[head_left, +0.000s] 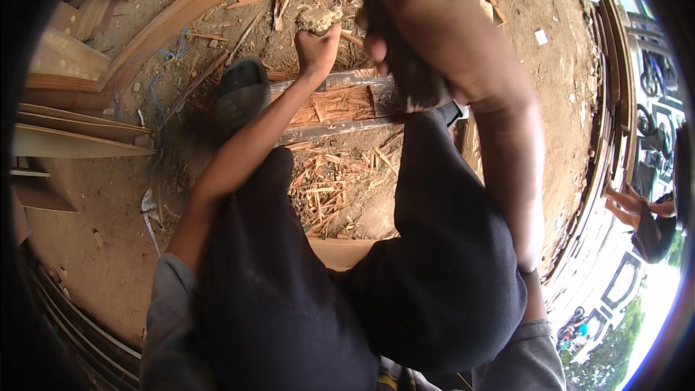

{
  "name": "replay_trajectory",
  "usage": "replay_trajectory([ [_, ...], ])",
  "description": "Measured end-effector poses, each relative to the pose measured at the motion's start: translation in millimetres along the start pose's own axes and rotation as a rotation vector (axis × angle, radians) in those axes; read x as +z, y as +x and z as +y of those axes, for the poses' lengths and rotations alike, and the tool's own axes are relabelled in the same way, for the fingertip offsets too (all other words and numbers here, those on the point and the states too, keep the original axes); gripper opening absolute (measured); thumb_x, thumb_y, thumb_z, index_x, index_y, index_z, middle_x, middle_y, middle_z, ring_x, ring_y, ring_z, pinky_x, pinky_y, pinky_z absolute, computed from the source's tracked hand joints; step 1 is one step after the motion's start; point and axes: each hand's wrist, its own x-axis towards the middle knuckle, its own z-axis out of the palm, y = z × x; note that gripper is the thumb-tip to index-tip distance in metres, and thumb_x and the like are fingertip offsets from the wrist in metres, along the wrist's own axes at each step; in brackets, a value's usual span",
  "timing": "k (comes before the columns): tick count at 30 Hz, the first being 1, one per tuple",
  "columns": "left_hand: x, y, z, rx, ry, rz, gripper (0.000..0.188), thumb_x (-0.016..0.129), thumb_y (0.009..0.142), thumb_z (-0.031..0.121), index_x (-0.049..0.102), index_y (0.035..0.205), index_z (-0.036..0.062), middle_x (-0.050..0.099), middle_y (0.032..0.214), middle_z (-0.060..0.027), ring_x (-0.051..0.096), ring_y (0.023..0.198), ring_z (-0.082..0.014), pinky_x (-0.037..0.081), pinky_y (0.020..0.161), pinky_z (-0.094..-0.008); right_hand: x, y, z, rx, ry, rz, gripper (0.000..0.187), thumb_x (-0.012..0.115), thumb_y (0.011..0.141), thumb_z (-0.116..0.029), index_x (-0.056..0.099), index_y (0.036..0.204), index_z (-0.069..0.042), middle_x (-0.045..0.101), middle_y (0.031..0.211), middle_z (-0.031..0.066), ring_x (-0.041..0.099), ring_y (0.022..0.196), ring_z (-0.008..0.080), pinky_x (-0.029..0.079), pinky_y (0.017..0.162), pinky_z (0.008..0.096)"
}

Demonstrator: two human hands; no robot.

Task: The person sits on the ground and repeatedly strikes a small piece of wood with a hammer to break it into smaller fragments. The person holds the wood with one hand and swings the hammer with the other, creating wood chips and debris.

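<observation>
My left hand [316,52] is closed round the handle of a chisel, whose frayed, splayed handle end [318,19] sticks out above my fist. The chisel stands over a wooden beam [340,107] on the ground between my feet, its blade mostly hidden by my hand and wrist. Rough, reddish wood shows in a long recess cut into the beam. Raised at the right, my right hand [434,25] grips a dark wooden mallet [405,65], blurred by motion. The mallet is apart from the chisel.
Wood chips [329,185] litter the soil around the beam. My sandalled foot [244,90] rests at the beam's left end. A curved wooden frame [174,18] and thin boards [87,134] lie left. Long planks [612,51] line the right side; another person [648,221] is beyond them.
</observation>
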Motion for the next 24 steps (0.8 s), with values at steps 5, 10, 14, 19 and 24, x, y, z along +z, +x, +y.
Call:
replay_trajectory([
  [5, 10, -8, 13, 0.077, 0.245, 0.031, 0.016, 0.059, 0.073, 0.01, 0.059, 0.062, -0.0011, 0.057, 0.053, -0.0026, 0.052, 0.049, -0.0109, 0.039, 0.046, -0.03, -11, 27, 12, -0.516, -0.57, 0.18, 0.035, 0.052, 0.09, -0.031, 0.057, 0.078, 0.002, 0.056, 0.058, 0.0072, 0.057, 0.052, 0.0117, 0.044, 0.044, 0.0245],
  [10, 3, -2, 12, 0.071, 0.084, 0.039, 0.016, 0.064, 0.073, 0.013, 0.061, 0.065, -0.0006, 0.058, 0.054, -0.0031, 0.055, 0.052, -0.0131, 0.042, 0.049, -0.0323, 27, 11, 65, 0.327, -0.141, -0.257, 0.035, 0.049, 0.091, -0.028, 0.056, 0.085, 0.006, 0.055, 0.062, 0.0068, 0.053, 0.047, 0.0125, 0.044, 0.043, 0.0264],
  [14, -15, 4, -14, -0.01, 0.25, -0.05, 0.021, 0.066, 0.073, 0.016, 0.06, 0.064, -0.0015, 0.059, 0.055, -0.0069, 0.057, 0.052, -0.0155, 0.042, 0.05, -0.0326, 17, 2, 23, 0.392, 0.157, -0.262, 0.038, 0.053, 0.09, -0.03, 0.056, 0.092, 0.007, 0.054, 0.061, 0.006, 0.053, 0.048, 0.0105, 0.046, 0.041, 0.0247],
  [19, 17, 2, -10, 0.124, 0.103, 0.032, 0.022, 0.059, 0.073, 0.012, 0.055, 0.055, -0.0004, 0.055, 0.049, -0.0049, 0.052, 0.045, -0.0134, 0.04, 0.046, -0.0317, -32, -2, -11, -0.072, -0.064, -0.07, 0.031, 0.048, 0.091, -0.034, 0.057, 0.087, -0.004, 0.052, 0.054, 0.0023, 0.051, 0.042, 0.0084, 0.041, 0.037, 0.0219],
  [24, 17, -2, 8, 0.155, 0.208, 0.008, 0.022, 0.058, 0.072, 0.011, 0.054, 0.052, 0.0029, 0.053, 0.046, -0.003, 0.049, 0.041, -0.0118, 0.038, 0.041, -0.0291, -20, 13, -13, -0.354, -0.44, 0.216, 0.019, 0.049, 0.09, -0.025, 0.055, 0.086, -0.007, 0.053, 0.054, 0.002, 0.05, 0.039, 0.01, 0.04, 0.035, 0.0225],
])
